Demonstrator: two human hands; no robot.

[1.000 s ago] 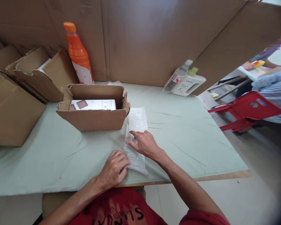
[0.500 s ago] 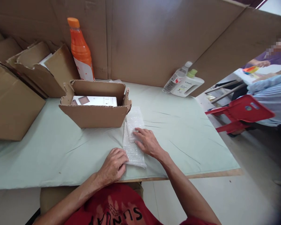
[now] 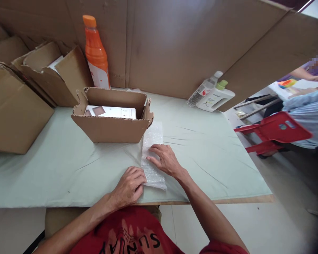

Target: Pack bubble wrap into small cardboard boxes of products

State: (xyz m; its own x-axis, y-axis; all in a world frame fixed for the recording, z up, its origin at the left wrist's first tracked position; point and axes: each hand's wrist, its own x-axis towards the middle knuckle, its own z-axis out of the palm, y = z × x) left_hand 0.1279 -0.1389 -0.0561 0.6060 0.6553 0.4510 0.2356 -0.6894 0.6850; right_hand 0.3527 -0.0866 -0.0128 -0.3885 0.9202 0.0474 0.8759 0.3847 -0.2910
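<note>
A flat strip of clear bubble wrap (image 3: 153,173) lies on the cloth in front of me, its far end beside the open cardboard box. My left hand (image 3: 129,186) is closed at the strip's near left edge, fingers curled and fingertips against the plastic. My right hand (image 3: 165,160) lies over the middle of the wrap from the right, fingers stretched out and slightly apart. The cardboard box (image 3: 111,129) stands upright just beyond my left hand. Inside it sits a white printed carton (image 3: 116,112).
More cardboard boxes (image 3: 18,113) crowd the left side. An orange bottle (image 3: 96,53) stands at the cardboard wall (image 3: 172,46). A clear plastic bottle (image 3: 205,88) leans by a white jug (image 3: 214,99) at the back right. Beyond the table (image 3: 214,158), a person (image 3: 307,109) sits on a red chair (image 3: 283,130).
My right hand has slid a little left across the bubble wrap, covering its left part. My left hand keeps its place at the edge. The view has shifted slightly.
</note>
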